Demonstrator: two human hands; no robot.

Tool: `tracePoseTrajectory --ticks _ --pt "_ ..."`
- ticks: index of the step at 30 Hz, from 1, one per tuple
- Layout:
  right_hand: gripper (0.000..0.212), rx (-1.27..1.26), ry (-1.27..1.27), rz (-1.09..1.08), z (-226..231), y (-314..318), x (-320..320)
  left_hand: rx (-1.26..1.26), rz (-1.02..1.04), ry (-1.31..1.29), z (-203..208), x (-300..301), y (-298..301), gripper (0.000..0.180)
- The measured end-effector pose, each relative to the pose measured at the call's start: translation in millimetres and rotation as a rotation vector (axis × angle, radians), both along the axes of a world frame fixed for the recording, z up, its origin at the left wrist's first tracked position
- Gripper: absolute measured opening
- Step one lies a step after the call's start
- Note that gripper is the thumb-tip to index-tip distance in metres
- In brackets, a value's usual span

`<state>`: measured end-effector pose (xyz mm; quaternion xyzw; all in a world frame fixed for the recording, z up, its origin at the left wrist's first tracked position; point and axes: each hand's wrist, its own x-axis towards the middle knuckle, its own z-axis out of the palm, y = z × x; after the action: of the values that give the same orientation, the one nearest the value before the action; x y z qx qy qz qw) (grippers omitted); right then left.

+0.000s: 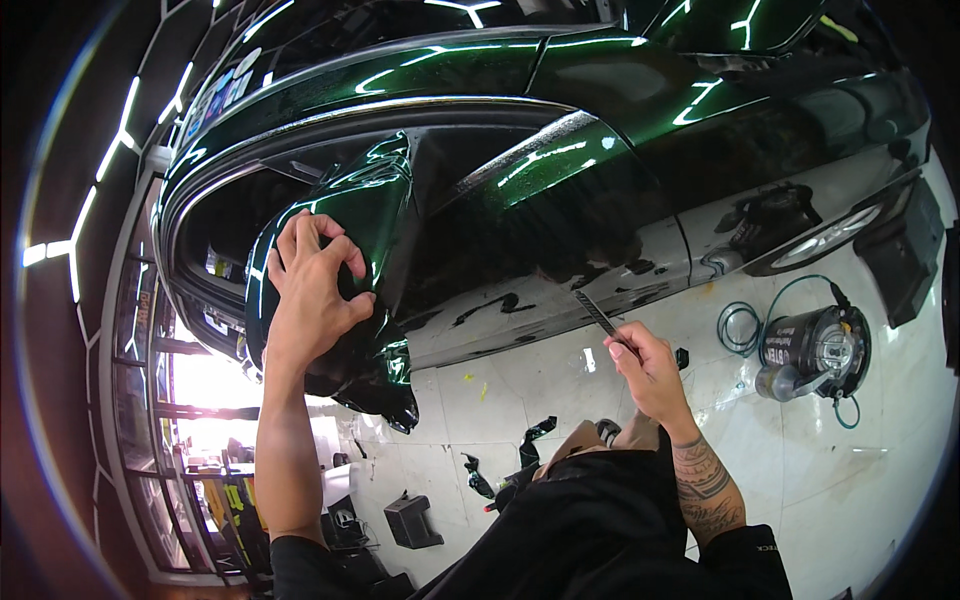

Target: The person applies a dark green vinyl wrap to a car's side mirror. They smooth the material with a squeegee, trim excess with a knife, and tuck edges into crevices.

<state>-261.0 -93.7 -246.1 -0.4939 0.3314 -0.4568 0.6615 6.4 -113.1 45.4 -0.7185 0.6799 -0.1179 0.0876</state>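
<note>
Glossy dark green film [385, 205] drapes over a rounded part that looks like the car's side mirror; its loose lower end hangs in creases. My left hand [315, 270] rests on this covered part, fingers spread and bent, thumb apart from them. In my right hand [652, 375] is a snap-off knife [598, 313], its segmented blade pointing up and left toward the lower door. The blade is apart from the door panel. What lies under the film is hidden.
The dark green car [560, 210] fills the upper view. A round black canister machine [815, 350] with a teal hose stands on the tiled floor at right. Film scraps [478, 478] and a black box-like stool [412, 520] are lower left of centre.
</note>
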Motion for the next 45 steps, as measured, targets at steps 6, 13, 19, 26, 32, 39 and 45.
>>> tracePoseTrajectory --ticks 6,13,19,26,32,39,45 --pt "0.014 -0.006 -0.002 -0.002 4 2 -3 0.000 0.002 -0.053 -4 -9 -5 0.033" --pt "0.017 0.002 -0.030 0.004 6 5 -1 0.004 -0.006 -0.146 -8 -15 -14 0.036" --pt "0.021 -0.069 -0.059 0.053 36 1 20 0.004 -0.033 -0.167 -10 -11 -44 0.038" --pt "0.024 -0.178 -0.091 0.057 68 -20 54 0.051 0.017 -0.184 -10 -11 -96 0.045" --pt "0.032 -0.018 -0.230 0.195 92 -39 100 0.109 0.109 -0.189 -7 -10 -120 0.053" --pt "0.037 0.128 -0.282 0.260 125 -40 121 0.123 0.117 -0.170 -5 -10 -122 0.055" --pt "0.040 0.137 -0.238 0.232 146 -34 125 0.080 0.064 -0.165 -8 3 -117 0.051"
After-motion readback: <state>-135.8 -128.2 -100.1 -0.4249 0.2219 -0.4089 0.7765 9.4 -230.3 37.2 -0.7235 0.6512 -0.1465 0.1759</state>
